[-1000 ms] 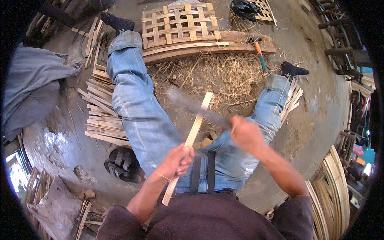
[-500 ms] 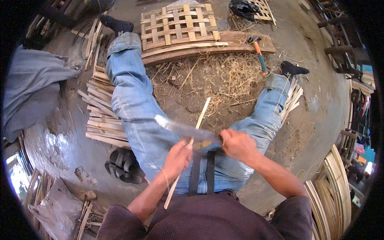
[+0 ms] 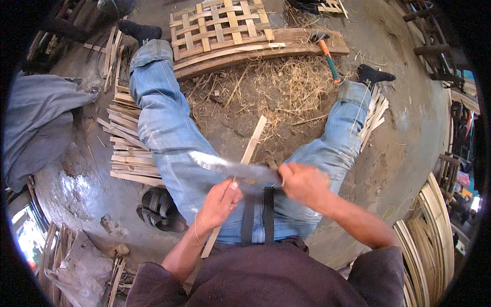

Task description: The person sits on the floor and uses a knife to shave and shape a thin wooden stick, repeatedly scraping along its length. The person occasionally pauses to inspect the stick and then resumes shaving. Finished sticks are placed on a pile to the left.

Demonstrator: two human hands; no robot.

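Observation:
My left hand [image 3: 219,203] is closed around a pale bamboo strip [image 3: 253,139], which slants from my lap up and away to the right. In my right hand [image 3: 305,185] is the handle of a long knife, mostly hidden by my fingers. The knife's broad blade [image 3: 220,165] points left and lies across the strip, just beyond my left fingers. Blade and right hand are slightly blurred. Both hands are above my lap, between my spread legs in blue jeans.
A woven bamboo panel [image 3: 220,28] rests by a wooden plank [image 3: 302,45], with a hammer [image 3: 327,59] at its right end. Shavings [image 3: 286,97] litter the ground. Split strips [image 3: 130,146] lie beside my left leg, sandals [image 3: 158,210] nearer. Long bamboo slats [image 3: 434,230] stand at right.
The strip has turned so that its wide face shows, and its far end has shifted slightly left. The knife blade has moved a little left and nearer. My view has shifted slightly.

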